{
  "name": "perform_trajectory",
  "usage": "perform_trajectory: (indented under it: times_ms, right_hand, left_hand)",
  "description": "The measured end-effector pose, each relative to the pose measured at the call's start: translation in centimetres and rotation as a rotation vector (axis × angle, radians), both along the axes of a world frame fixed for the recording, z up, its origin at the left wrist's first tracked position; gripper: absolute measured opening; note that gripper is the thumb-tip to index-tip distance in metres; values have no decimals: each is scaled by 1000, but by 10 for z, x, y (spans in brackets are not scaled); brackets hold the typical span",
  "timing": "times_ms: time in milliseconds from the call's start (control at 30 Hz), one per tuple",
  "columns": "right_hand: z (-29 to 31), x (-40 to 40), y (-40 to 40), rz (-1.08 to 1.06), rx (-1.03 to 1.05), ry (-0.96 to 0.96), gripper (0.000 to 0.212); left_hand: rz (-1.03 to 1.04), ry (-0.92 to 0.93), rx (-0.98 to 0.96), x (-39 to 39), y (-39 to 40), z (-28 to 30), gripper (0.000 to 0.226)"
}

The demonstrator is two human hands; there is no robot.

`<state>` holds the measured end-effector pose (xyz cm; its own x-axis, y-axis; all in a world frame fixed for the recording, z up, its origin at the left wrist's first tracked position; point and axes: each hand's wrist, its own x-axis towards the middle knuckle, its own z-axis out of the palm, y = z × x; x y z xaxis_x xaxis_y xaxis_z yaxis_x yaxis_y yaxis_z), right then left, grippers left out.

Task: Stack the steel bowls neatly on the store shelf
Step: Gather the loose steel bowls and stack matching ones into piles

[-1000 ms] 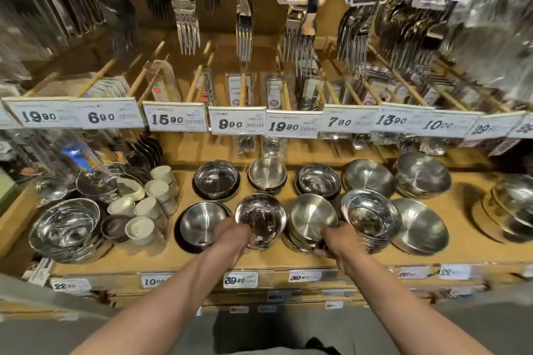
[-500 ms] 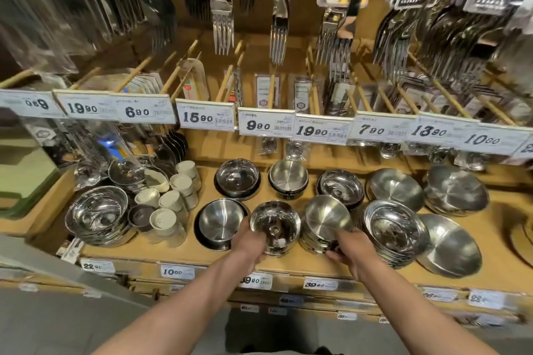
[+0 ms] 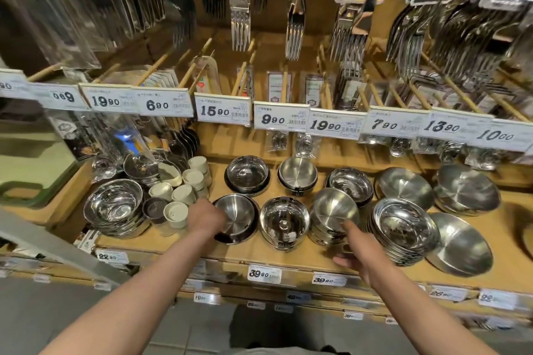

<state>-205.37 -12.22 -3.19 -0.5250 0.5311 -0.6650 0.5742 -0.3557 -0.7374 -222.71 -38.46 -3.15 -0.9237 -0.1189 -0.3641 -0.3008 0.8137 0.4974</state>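
both my forearms reach forward over the front lip of the wooden shelf (image 3: pixel 288 261). my left hand (image 3: pixel 205 217) lies on the near left rim of a black-based steel bowl (image 3: pixel 237 217) in the front row, back of the hand up; its fingers are hidden, so i cannot tell whether they grip the rim. my right hand (image 3: pixel 356 249) hovers with fingers relaxed and apart, holding nothing, just by the near side of a tilted bowl stack (image 3: pixel 333 217). between my hands a shiny bowl stack (image 3: pixel 284 220) stands upright. right of my right hand a leaning pile of wide bowls (image 3: pixel 402 229) rests against a shallow dish (image 3: pixel 460 243). left of my left hand stand small cream cups (image 3: pixel 180 196). further back sits a second row of bowls (image 3: pixel 297 173), then price tags (image 3: pixel 222 109), then hanging forks (image 3: pixel 239 16).
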Motion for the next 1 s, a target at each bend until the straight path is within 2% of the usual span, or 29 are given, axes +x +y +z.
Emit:
perform_trajectory:
  times_ms: [67, 167, 367, 500, 700, 833, 1000]
  right_hand:
    - [2, 3, -5, 21, 50, -24, 38]
    - [4, 8, -11, 57, 99, -59, 45]
    - [6, 20, -10, 127, 103, -119, 47]
    - [11, 19, -12, 156, 65, -137, 50]
    - [30, 8, -20, 314, -30, -143, 34]
    - [46, -9, -20, 359, -57, -20, 27]
    - [69, -30, -14, 276, -25, 211, 23]
  left_hand:
    - [-31, -10, -57, -2, -3, -13, 36]
    - [-74, -9, -146, 0, -2, -28, 26]
    - [-67, -29, -125, 1, -4, -31, 26]
    - [-12, -33, -27, -6, -9, -22, 27]
    - [80, -4, 208, -3, -9, 10, 41]
    - [65, 7, 416, -4, 7, 49, 43]
    - [-42, -72, 556, 8, 50, 87, 26]
